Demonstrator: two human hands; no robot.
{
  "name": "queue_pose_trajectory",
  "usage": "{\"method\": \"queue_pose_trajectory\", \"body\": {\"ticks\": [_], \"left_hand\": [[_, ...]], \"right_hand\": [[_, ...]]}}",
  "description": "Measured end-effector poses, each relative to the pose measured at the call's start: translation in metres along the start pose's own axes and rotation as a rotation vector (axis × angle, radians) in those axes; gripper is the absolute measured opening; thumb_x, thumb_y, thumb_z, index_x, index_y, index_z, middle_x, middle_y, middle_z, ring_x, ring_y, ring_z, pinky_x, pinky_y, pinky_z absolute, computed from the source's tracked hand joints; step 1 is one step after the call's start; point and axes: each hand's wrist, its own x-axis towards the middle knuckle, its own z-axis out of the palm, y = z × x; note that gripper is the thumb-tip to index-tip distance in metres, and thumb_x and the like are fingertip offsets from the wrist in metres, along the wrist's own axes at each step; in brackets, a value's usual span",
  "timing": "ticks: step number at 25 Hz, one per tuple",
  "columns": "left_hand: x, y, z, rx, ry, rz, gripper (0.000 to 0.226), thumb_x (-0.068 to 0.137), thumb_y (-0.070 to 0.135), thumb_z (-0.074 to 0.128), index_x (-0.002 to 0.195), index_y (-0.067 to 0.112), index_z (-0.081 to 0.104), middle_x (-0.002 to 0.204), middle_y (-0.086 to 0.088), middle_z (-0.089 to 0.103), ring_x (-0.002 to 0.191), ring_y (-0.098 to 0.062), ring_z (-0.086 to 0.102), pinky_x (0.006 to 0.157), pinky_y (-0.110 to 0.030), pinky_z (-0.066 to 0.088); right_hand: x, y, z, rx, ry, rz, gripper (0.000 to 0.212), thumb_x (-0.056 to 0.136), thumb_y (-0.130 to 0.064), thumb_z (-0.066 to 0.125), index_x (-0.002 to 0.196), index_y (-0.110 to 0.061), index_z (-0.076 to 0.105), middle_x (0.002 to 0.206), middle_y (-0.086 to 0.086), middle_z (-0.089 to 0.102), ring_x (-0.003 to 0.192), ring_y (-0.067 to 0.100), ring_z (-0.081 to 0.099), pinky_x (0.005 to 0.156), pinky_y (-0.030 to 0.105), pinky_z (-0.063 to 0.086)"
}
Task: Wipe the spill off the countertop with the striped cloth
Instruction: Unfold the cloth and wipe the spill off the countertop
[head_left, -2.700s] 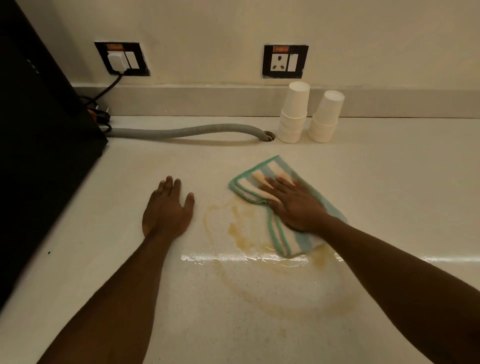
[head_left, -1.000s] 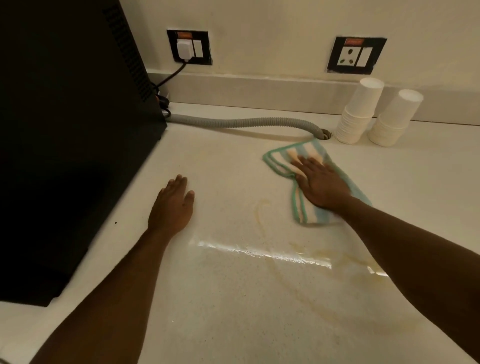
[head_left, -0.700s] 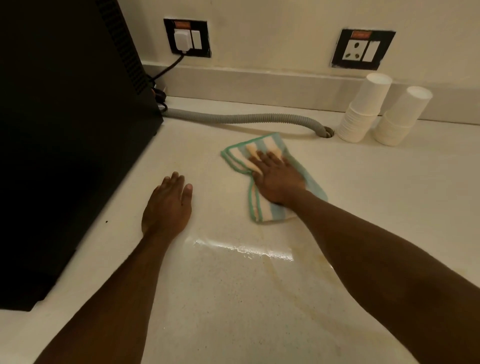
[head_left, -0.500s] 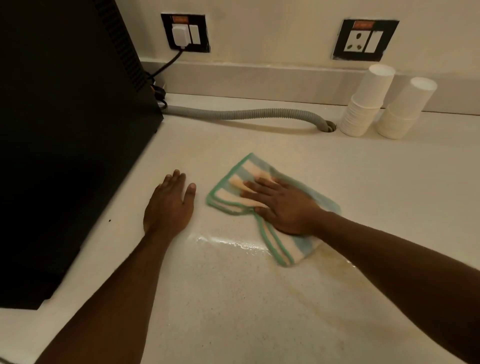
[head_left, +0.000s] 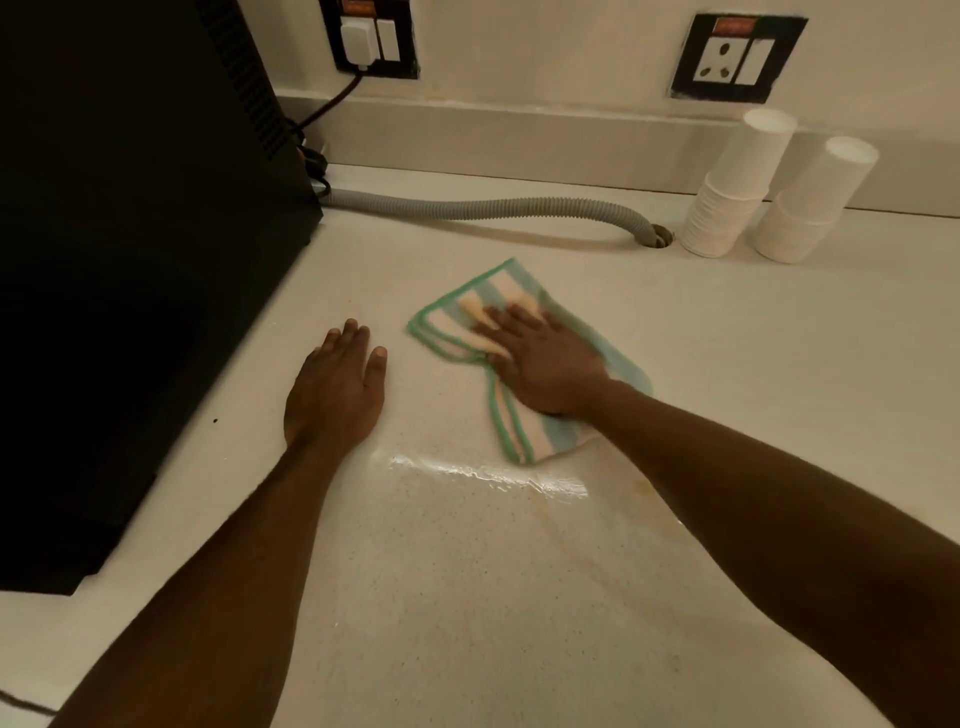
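Nearest the camera, faint brown streaks of the spill (head_left: 582, 530) still mark the countertop (head_left: 779, 364), so I judge the wiping partly done. Beyond, the left hand (head_left: 335, 389) lies flat and empty, fingers together. Just beside it, the right hand (head_left: 545, 364) presses spread fingers on the striped cloth (head_left: 524, 441).

Legible text, labels, brands, numbers: none. Wall socket plate (head_left: 737, 57), upper right of frame: small orange-red strip along its top edge, any marking too blurred to read. Socket plate with plug (head_left: 370, 39), top centre-left: same strip, unreadable. Paper cup stacks (head_left: 737, 187), black appliance (head_left: 130, 234): no print visible
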Motion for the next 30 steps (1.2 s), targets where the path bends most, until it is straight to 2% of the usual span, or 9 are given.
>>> {"method": "queue_pose_trajectory", "body": {"ticks": [3,5,7,10,14,18,25,28,30], "left_hand": [[0.001,-0.002,0.001,0.031,-0.017,0.015,0.059,0.101,0.045,0.021,0.151,0.014,0.026,0.16,-0.004,0.022,0.148,-0.02,0.018,0.12,-0.036,0.014],[0.001,-0.003,0.001,0.053,-0.024,0.024,0.058,0.101,0.043,0.022,0.151,0.013,0.025,0.161,-0.005,0.021,0.148,-0.021,0.017,0.12,-0.037,0.014],[0.001,-0.001,0.002,0.081,-0.029,0.01,0.057,0.102,0.041,0.023,0.152,0.013,0.024,0.161,-0.005,0.02,0.149,-0.022,0.016,0.12,-0.038,0.015],[0.007,0.018,0.003,0.059,-0.087,-0.019,0.055,0.102,0.036,0.024,0.152,0.012,0.02,0.162,-0.006,0.016,0.149,-0.021,0.013,0.12,-0.038,0.013],[0.011,0.102,0.02,0.02,-0.167,0.187,0.064,0.101,0.044,0.026,0.154,0.011,0.012,0.163,-0.006,0.01,0.15,-0.019,0.008,0.12,-0.033,0.006],[0.012,0.188,0.043,0.001,-0.193,0.353,0.068,0.099,0.05,0.022,0.154,0.01,0.012,0.163,-0.006,0.01,0.15,-0.018,0.008,0.12,-0.031,0.004],[0.018,0.315,0.082,0.057,-0.296,0.585,0.071,0.098,0.053,0.02,0.154,0.011,0.007,0.164,-0.005,0.001,0.15,-0.017,0.0,0.121,-0.033,0.002],[0.021,0.352,0.092,0.028,-0.337,0.635,0.071,0.099,0.052,0.021,0.154,0.011,0.006,0.164,-0.005,0.0,0.15,-0.018,0.001,0.121,-0.033,0.002],[0.018,0.357,0.101,0.054,-0.328,0.643,0.07,0.098,0.052,0.02,0.154,0.012,0.005,0.164,-0.004,0.0,0.15,-0.017,0.0,0.121,-0.034,0.003]], "right_hand": [[-0.043,0.029,-0.002,0.054,-0.008,-0.095,0.049,0.102,-0.047,0.018,0.151,-0.039,0.017,0.161,-0.009,0.014,0.147,0.011,0.01,0.12,0.04,0.006],[-0.07,0.084,-0.008,0.062,0.052,0.034,0.048,0.103,-0.041,0.023,0.151,-0.036,0.019,0.16,-0.005,0.02,0.148,0.016,0.014,0.121,0.042,0.009],[-0.088,0.137,-0.017,0.079,0.092,0.253,0.049,0.103,-0.038,0.024,0.151,-0.034,0.019,0.161,-0.002,0.02,0.149,0.02,0.016,0.12,0.043,0.011],[-0.073,0.148,-0.021,0.047,0.091,0.437,0.05,0.103,-0.038,0.022,0.152,-0.031,0.017,0.163,-0.002,0.014,0.149,0.02,0.013,0.12,0.045,0.011],[-0.087,0.121,-0.018,0.063,0.05,0.337,0.051,0.103,-0.04,0.021,0.153,-0.032,0.016,0.163,-0.005,0.012,0.149,0.019,0.012,0.119,0.045,0.011],[-0.157,0.154,-0.015,0.039,0.067,0.325,0.049,0.102,-0.04,0.024,0.151,-0.036,0.019,0.161,-0.008,0.017,0.149,0.016,0.014,0.12,0.044,0.012],[-0.274,0.25,-0.02,0.026,0.204,0.654,0.049,0.102,-0.033,0.034,0.15,-0.03,0.027,0.159,-0.001,0.026,0.146,0.023,0.024,0.117,0.046,0.018],[-0.325,0.281,-0.02,-0.043,0.278,0.829,0.051,0.099,-0.036,0.028,0.148,-0.023,0.036,0.154,0.008,0.036,0.141,0.033,0.035,0.112,0.052,0.023],[-0.356,0.299,-0.019,-0.054,0.279,1.01,0.058,0.095,-0.041,0.02,0.148,-0.023,0.035,0.155,0.008,0.034,0.141,0.033,0.034,0.113,0.054,0.018]]}}
